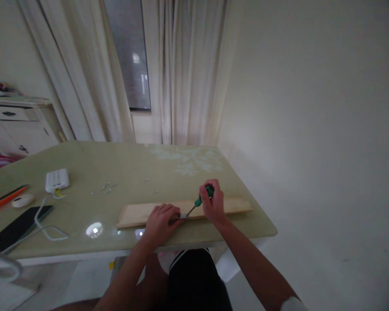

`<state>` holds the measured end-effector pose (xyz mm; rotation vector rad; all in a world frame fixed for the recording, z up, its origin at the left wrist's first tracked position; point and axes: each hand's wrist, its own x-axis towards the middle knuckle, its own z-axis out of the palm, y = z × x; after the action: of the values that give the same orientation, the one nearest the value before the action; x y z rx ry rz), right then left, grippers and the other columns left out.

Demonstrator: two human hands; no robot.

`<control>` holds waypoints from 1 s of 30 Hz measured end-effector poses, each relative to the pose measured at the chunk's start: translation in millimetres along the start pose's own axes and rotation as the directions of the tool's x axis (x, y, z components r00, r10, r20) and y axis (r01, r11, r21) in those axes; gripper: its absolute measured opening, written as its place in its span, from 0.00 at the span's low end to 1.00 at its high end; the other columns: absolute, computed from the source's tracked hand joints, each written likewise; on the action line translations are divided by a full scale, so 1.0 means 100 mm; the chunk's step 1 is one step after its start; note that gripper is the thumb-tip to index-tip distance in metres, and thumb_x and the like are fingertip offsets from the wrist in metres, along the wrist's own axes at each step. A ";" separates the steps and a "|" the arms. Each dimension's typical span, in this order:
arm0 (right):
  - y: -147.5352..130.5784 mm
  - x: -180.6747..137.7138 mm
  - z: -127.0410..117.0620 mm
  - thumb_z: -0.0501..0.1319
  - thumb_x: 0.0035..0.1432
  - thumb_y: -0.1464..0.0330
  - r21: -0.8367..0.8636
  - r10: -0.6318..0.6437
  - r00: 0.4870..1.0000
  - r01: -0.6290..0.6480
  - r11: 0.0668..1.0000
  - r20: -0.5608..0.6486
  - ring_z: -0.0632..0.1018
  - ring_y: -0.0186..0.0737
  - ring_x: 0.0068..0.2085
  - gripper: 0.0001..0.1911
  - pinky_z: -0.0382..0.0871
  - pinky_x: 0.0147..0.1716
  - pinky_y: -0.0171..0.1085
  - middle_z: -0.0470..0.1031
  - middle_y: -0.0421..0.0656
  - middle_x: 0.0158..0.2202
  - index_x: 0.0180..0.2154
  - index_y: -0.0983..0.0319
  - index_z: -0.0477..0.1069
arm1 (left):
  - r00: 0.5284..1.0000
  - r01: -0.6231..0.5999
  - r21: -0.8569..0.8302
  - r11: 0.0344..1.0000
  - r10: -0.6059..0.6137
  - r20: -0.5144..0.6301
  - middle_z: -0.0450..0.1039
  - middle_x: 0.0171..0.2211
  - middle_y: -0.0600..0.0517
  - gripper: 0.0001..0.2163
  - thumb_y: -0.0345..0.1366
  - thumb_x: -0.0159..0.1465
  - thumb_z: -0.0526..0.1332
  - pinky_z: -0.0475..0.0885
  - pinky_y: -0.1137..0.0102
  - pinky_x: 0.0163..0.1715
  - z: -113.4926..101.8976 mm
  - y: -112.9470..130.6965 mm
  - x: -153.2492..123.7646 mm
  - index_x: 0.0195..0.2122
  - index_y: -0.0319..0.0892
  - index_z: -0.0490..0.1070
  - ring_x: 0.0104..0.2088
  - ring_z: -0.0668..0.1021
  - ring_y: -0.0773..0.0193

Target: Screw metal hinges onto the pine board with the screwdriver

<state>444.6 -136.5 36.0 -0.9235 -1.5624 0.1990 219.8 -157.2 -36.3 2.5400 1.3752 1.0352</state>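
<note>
One green-handled screwdriver (pixel 200 201): right hand (pixel 213 207) grip closed on handle, tip slanting down-left onto bracket (pixel 183 215); left hand (pixel 160 223) presses plank (pixel 134 214), grip unclear

Pale matt wooden plank (pixel 139 213), glossy glass-topped table (pixel 123 168), green plastic screwdriver handle (pixel 205 195), small metal bracket (pixel 183 215)

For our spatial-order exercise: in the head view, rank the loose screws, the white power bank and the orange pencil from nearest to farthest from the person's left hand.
From the left hand, resting on the wooden board:
1. Loose screws, to its left, mid-table.
2. White power bank, farther left.
3. Orange pencil, by the table's far left edge.
</note>
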 end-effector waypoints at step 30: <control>-0.13 0.31 0.35 0.60 0.71 0.60 0.062 -0.196 0.964 0.188 0.980 0.178 0.69 0.29 0.22 0.09 0.63 0.25 0.30 0.66 0.32 0.25 0.39 0.56 0.65 | 0.999 -0.012 0.253 0.967 -0.002 0.054 0.73 0.66 0.40 0.29 0.50 0.62 0.73 0.68 0.47 0.62 -0.16 -0.15 -0.13 0.62 0.44 0.74 0.63 0.75 0.42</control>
<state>410.0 -112.3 59.5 -0.7285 -1.8001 0.1841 194.8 -161.8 -35.8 2.7250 1.5797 0.8322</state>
